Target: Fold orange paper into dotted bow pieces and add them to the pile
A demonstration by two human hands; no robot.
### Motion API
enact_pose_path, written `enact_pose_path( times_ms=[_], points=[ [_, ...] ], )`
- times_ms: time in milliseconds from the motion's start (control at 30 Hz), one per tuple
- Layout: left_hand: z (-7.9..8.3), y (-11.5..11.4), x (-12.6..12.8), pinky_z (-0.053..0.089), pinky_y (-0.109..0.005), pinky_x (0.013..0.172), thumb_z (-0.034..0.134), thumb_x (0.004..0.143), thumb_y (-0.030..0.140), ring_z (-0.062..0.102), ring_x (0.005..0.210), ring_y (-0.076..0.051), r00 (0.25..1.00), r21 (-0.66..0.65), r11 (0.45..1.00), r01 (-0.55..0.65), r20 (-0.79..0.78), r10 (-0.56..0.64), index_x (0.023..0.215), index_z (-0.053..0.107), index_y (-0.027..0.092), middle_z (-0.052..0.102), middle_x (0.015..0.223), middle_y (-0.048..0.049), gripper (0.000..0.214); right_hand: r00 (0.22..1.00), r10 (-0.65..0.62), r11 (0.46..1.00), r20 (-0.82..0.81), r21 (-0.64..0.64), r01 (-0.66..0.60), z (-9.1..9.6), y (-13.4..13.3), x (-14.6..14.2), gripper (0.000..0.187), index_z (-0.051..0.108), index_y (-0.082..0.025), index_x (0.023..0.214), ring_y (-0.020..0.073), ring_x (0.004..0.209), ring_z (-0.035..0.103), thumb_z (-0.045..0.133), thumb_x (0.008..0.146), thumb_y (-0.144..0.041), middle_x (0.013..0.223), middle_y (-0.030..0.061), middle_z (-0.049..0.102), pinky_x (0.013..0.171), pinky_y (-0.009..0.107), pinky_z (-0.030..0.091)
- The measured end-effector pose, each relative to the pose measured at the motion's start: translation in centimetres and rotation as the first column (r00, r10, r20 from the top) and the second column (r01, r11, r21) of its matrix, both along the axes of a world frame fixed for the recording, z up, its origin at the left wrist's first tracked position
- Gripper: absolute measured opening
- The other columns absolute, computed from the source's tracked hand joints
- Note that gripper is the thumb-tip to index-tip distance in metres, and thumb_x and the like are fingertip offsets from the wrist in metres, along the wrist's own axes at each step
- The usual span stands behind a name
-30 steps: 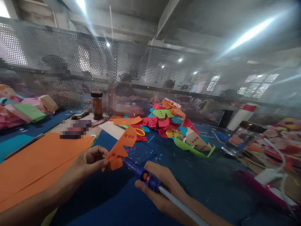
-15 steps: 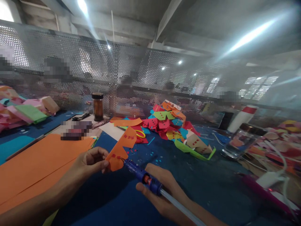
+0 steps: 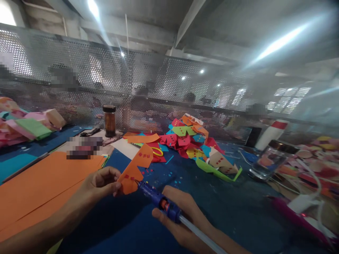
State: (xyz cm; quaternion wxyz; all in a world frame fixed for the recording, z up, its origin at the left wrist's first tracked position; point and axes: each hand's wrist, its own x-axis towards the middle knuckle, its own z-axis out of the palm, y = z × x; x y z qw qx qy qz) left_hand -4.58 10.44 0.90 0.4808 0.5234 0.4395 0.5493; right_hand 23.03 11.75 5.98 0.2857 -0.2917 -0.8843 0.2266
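My left hand (image 3: 102, 184) pinches an orange paper cut-out (image 3: 135, 168) with small red squares on it, held up over the blue table (image 3: 233, 208). My right hand (image 3: 182, 218) is wrapped round a blue glue gun (image 3: 159, 201) with a clear glue stick sticking out of its back. The gun's tip touches the lower edge of the orange cut-out.
Large orange paper sheets (image 3: 39, 183) lie at the left. A heap of coloured paper pieces (image 3: 193, 137) sits at the middle back, with yellow scissors (image 3: 158, 151) beside it. A brown jar (image 3: 109, 120), a glass jar (image 3: 270, 158) and a white bottle (image 3: 270, 134) stand by the perforated screen.
The hands, the cut-out and the glue gun stay almost still; the gun's tip has shifted slightly along the paper's lower edge. The view has drifted a little.
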Motion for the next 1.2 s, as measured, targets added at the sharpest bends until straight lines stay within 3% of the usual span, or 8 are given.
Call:
enact_pose_path(
  times_ms=[533, 900, 1200],
  points=[
    [0.3, -0.2, -0.4, 0.042, -0.026, 0.061, 0.078, 0.078, 0.036, 0.058, 0.061, -0.014, 0.999, -0.034, 0.999, -0.036, -0.04, 0.035, 0.087, 0.067, 0.02, 0.069, 0.067, 0.0003, 0.021, 0.998, -0.044, 0.998, -0.043, -0.044, 0.042, 0.7, -0.1, 0.4, 0.03, 0.041, -0.022, 0.069, 0.0108, 0.057, 0.042, 0.059, 0.089, -0.035, 0.064, -0.0047, 0.044, 0.05, 0.023, 0.033],
    [1.1, -0.6, -0.2, 0.042, -0.027, 0.062, 0.077, 0.077, 0.038, 0.056, 0.062, -0.015, 0.994, -0.029, 0.998, -0.057, -0.092, 0.055, 0.083, 0.069, 0.021, 0.065, 0.065, 0.0018, 0.02, 1.0, 0.023, 0.999, 0.008, 0.034, -0.023, -0.9, 0.6, 0.3, 0.033, 0.041, -0.021, 0.067, 0.0124, 0.061, 0.044, 0.06, 0.089, -0.038, 0.067, -0.0024, 0.048, 0.058, 0.027, 0.034],
    [1.4, -0.7, -0.1, 0.041, -0.026, 0.061, 0.077, 0.077, 0.039, 0.056, 0.061, -0.014, 0.995, -0.032, 0.998, -0.048, -0.083, 0.046, 0.081, 0.068, 0.021, 0.063, 0.062, 0.0027, 0.02, 0.999, 0.013, 0.999, 0.037, 0.045, -0.015, -0.4, 0.4, 0.3, 0.034, 0.043, -0.021, 0.067, 0.0117, 0.059, 0.045, 0.059, 0.091, -0.038, 0.067, -0.0032, 0.049, 0.056, 0.026, 0.034]
  ],
)
